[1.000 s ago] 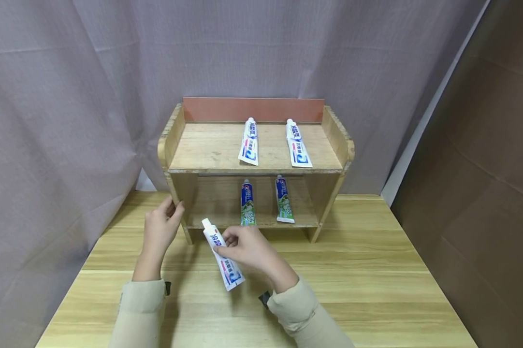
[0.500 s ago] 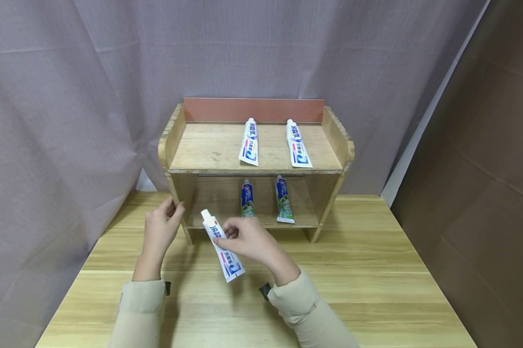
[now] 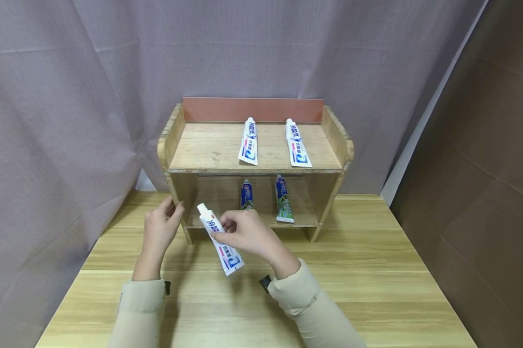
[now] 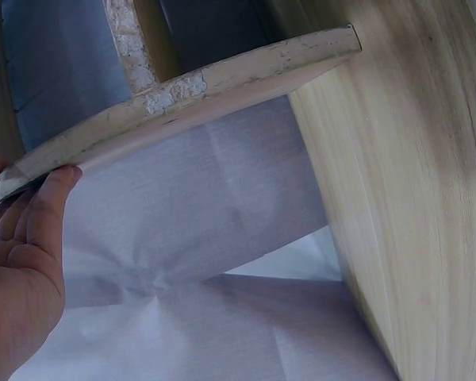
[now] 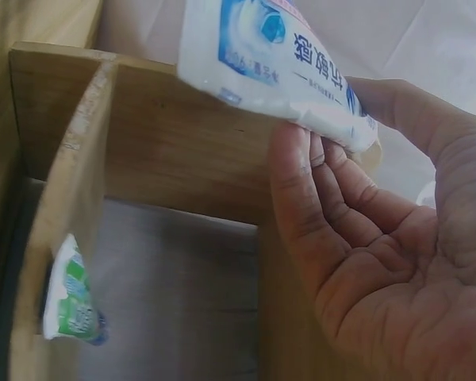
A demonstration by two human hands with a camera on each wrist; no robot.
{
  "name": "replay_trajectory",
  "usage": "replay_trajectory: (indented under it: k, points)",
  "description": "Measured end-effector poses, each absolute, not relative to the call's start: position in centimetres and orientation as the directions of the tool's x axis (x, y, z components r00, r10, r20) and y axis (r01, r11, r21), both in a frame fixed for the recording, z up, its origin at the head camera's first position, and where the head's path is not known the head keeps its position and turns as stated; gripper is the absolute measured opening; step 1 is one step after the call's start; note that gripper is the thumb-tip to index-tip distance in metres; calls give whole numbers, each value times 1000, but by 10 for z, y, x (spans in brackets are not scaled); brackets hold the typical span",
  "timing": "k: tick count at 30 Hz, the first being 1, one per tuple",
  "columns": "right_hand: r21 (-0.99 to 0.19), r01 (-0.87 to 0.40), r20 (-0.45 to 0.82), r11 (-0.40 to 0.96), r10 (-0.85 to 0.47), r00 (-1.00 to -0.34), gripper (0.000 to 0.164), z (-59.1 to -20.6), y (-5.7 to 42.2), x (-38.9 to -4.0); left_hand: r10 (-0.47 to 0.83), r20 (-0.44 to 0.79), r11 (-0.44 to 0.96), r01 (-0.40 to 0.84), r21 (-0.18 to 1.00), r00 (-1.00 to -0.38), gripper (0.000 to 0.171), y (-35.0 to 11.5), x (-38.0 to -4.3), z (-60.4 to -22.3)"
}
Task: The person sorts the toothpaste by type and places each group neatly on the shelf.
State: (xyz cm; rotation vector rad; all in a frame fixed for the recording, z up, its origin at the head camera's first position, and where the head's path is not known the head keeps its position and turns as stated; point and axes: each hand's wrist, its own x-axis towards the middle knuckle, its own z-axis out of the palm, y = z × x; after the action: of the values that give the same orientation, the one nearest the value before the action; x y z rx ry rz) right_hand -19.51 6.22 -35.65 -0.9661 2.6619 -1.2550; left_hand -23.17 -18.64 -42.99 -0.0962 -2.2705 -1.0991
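My right hand pinches a white and blue toothpaste tube in front of the shelf, above the table. The tube slants, cap toward the upper left. In the right wrist view the thumb and fingers hold the tube from two sides. At the wooden shelf's left side panel, my left hand grips the front edge; the left wrist view shows fingers on the panel's outer face. Two white toothpaste tubes lie on the upper board, one left, one right.
On the lower board lie two blue and green toothpaste tubes, one right and one left, partly behind my right hand. The shelf stands on a wooden table. A grey curtain hangs behind; a brown panel rises at the right.
My right hand has moved up and slightly toward the shelf with the white tube, covering more of the lower left blue and green tube. The left hand has stayed at the side panel.
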Motion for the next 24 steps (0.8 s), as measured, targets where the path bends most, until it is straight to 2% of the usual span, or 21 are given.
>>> replay_trajectory:
  k: [24]
  points:
    - [-653,-570,307,500,-513,-802,21,-282,51,-222,-188,544,653,310,691,-818,20,-186,-230,-428]
